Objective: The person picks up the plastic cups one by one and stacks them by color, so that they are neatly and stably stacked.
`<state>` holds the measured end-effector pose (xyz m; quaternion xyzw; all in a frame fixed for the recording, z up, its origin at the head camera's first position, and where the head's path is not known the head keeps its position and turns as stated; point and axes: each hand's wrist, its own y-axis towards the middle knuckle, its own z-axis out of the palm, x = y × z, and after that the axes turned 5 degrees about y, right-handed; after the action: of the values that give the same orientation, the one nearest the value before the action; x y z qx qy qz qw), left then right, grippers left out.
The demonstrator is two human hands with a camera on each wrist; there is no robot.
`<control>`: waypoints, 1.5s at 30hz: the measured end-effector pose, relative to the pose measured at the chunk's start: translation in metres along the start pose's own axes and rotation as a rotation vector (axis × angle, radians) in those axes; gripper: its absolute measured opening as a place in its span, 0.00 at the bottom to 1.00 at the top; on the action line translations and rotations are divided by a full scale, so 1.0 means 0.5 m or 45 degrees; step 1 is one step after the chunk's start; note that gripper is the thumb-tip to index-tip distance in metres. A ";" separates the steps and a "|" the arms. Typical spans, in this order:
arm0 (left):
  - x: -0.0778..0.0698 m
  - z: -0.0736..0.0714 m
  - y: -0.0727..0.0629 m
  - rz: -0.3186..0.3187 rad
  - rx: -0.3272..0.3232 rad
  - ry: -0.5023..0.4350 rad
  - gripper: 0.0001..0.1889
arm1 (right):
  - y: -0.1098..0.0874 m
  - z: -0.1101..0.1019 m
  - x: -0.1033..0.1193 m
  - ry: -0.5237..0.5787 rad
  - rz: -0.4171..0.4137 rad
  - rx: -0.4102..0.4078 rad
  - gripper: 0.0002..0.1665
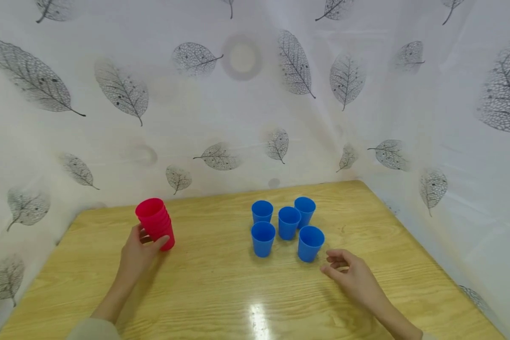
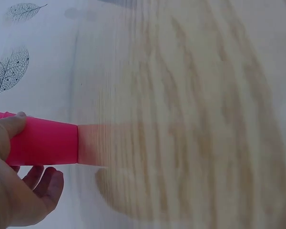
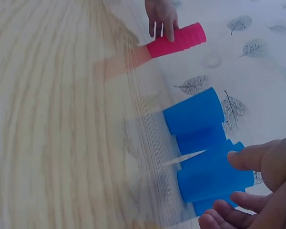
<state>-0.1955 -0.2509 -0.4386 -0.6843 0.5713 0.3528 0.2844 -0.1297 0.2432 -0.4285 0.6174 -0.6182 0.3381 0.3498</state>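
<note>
Right hand to cup: I take this as the governing relation; the front-right smooth, tapered, blue plastic-looking cup [image 1: 309, 248] stands just left of, and slightly beyond, the fingertips of the right hand [image 1: 359, 281], long axis vertical, mouth up.
Nearer hand: right; the left hand [image 1: 137, 252] is well apart from this cup.
Right fingers: lightly bent, thumb apart from them, nothing held; my head view shows a narrow gap to the cup.
Left fingers: curled with the thumb round the nested stack of red, tapered, plastic-looking cups [image 1: 161, 229], upright on the pale wooden table [image 1: 221, 293].
Other blue cups [image 1: 288, 226]: 4, upright, clustered behind and left.
Hidden: in my right wrist view the thumb covers part of the blue cups, whose outlines merge; I cannot tell whether neighbours touch.
Cut off: the stack's mouth, at the left edge of my left wrist view.
Hard to count: the red cups nested.
</note>
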 end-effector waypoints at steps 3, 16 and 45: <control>0.006 -0.007 -0.008 -0.027 0.022 0.002 0.49 | 0.008 -0.006 -0.007 -0.009 -0.007 -0.002 0.29; -0.010 -0.013 -0.083 -0.059 -0.022 -0.064 0.48 | 0.036 -0.017 -0.018 0.029 -0.051 0.058 0.37; -0.126 0.129 -0.150 0.252 0.193 -0.282 0.32 | 0.081 0.014 -0.008 0.095 -0.159 0.068 0.43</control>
<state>-0.1382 -0.1490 -0.4266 -0.5581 0.6261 0.4083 0.3603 -0.1706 0.2397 -0.4351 0.6508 -0.5558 0.3549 0.3764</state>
